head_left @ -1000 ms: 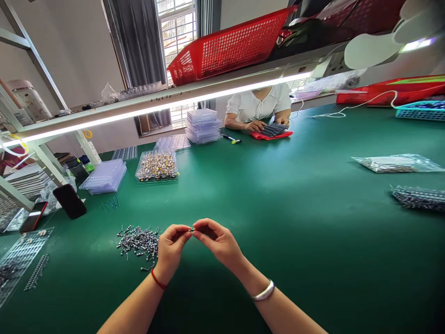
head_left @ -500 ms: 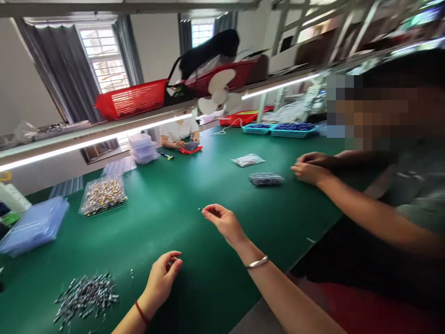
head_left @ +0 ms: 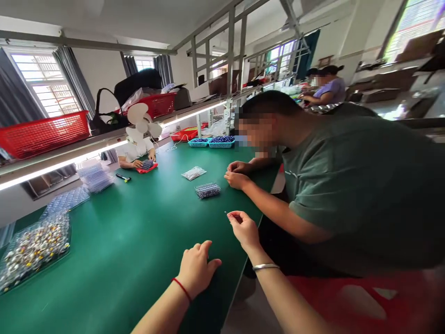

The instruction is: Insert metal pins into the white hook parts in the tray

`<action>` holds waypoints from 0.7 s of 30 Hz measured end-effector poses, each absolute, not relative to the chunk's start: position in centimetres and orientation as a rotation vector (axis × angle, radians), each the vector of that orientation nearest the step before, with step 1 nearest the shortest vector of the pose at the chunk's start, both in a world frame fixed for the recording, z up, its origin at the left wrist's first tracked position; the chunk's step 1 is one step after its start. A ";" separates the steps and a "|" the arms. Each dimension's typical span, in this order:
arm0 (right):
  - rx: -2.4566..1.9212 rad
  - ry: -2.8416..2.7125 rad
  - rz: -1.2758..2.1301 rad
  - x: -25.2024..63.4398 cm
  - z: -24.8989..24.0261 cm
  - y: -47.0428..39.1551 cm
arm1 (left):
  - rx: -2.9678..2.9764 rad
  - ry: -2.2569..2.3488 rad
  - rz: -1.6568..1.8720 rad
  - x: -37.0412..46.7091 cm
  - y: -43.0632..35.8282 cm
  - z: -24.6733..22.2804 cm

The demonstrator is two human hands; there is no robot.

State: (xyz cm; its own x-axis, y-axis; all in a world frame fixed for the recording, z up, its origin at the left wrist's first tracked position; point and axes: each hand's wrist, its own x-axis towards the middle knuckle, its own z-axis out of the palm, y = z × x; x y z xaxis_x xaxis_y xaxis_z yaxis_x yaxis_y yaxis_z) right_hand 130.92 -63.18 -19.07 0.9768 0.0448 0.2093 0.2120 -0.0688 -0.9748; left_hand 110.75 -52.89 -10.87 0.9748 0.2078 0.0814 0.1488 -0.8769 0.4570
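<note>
My right hand [head_left: 245, 230], with a silver bangle at the wrist, is closed in a pinch over the table's right edge. A tiny thin part [head_left: 225, 212] pokes out past its fingertips; its kind is too small to make out. Lower and to the left, my left hand [head_left: 198, 268], with a red cord at the wrist, hovers over the green table [head_left: 139, 250]. Its thumb and forefinger are apart and nothing shows between them. Beyond my hands lie a block of small dark pieces in rows [head_left: 207, 190] and a clear bag of small pale items [head_left: 193, 173].
A co-worker [head_left: 333, 185] leans in close on the right, hands over the table edge. At left lie a clear tray of white and yellow pieces [head_left: 36, 248] and stacked plastic trays [head_left: 94, 176]. Farther back are blue baskets [head_left: 221, 143], another person [head_left: 134, 155] and a fan [head_left: 141, 121].
The view has swung right, so the loose pile of grey parts at lower left has left the picture. My left hand's fingers have spread. The right hand keeps its pinch on the tiny part.
</note>
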 end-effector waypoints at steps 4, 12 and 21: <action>-1.654 -0.222 -0.165 132.2 -19.9 -63.1 | 2.785 0.213 0.163 118.2 -54.0 -11.4; -1.710 -0.248 -0.186 134.8 -20.1 -63.5 | 2.920 0.280 0.213 124.9 -55.6 -13.2; -1.711 -0.222 -0.224 134.0 -19.9 -64.1 | 3.010 0.245 0.216 124.8 -55.7 -13.8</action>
State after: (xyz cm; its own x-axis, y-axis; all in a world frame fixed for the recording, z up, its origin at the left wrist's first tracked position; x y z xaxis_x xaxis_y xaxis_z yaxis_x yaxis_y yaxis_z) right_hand 134.04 -64.11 -19.85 0.9617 0.0193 0.2735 0.2733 -0.1497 -0.9502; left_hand 124.75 -55.67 -13.82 0.9767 0.1688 0.1323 0.1526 -0.9804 0.1243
